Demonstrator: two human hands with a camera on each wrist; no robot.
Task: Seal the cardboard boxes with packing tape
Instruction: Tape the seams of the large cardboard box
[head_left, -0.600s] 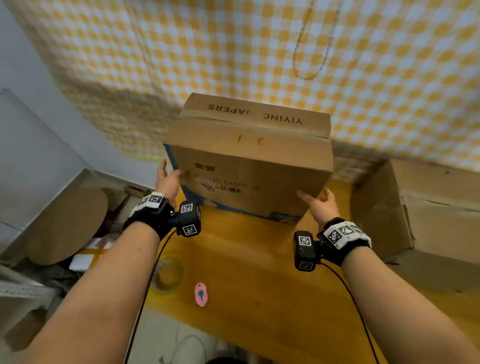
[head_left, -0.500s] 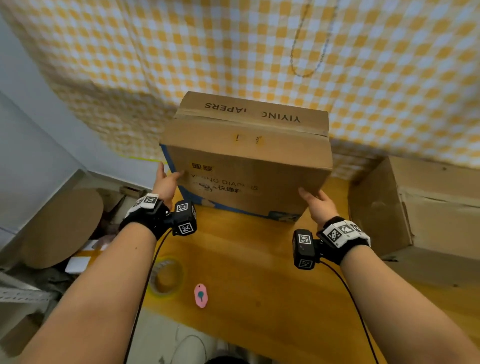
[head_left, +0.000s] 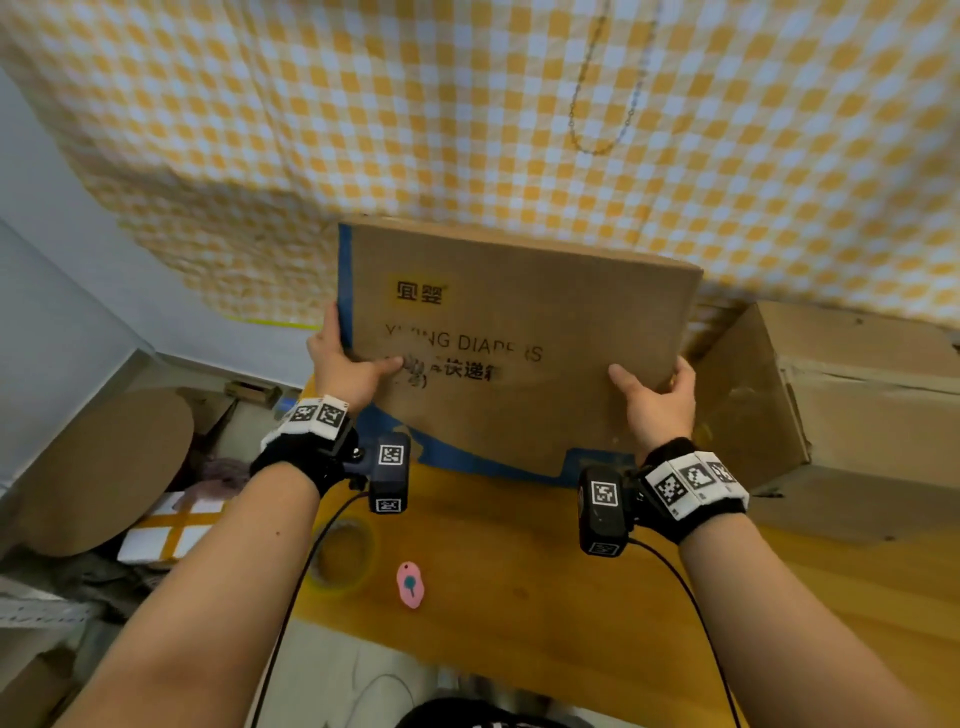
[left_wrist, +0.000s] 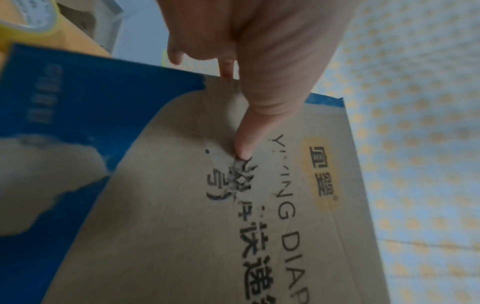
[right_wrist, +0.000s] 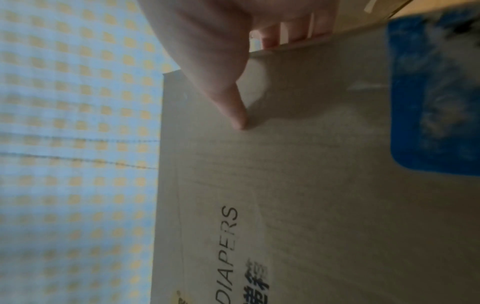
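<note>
A brown cardboard diaper box (head_left: 519, 332) with blue print is lifted and tilted, its printed face toward me, above the wooden table (head_left: 519, 571). My left hand (head_left: 343, 358) grips its left edge, thumb on the printed face (left_wrist: 244, 144) and fingers behind. My right hand (head_left: 654, 400) grips the right edge the same way, thumb (right_wrist: 233, 111) on the face. A roll of yellowish packing tape (head_left: 340, 556) lies on the table near the front left, also seen in the left wrist view (left_wrist: 28, 20).
A second cardboard box (head_left: 841, 415) stands on the table at the right. A small pink cutter (head_left: 410, 584) lies beside the tape roll. A yellow checked curtain (head_left: 519, 130) hangs behind. Cardboard scraps and a round board (head_left: 104, 467) clutter the floor at left.
The diaper box stood on the table with its top flaps showing; both hands have gripped its sides, lifted it and tipped it so the printed face is toward me.
</note>
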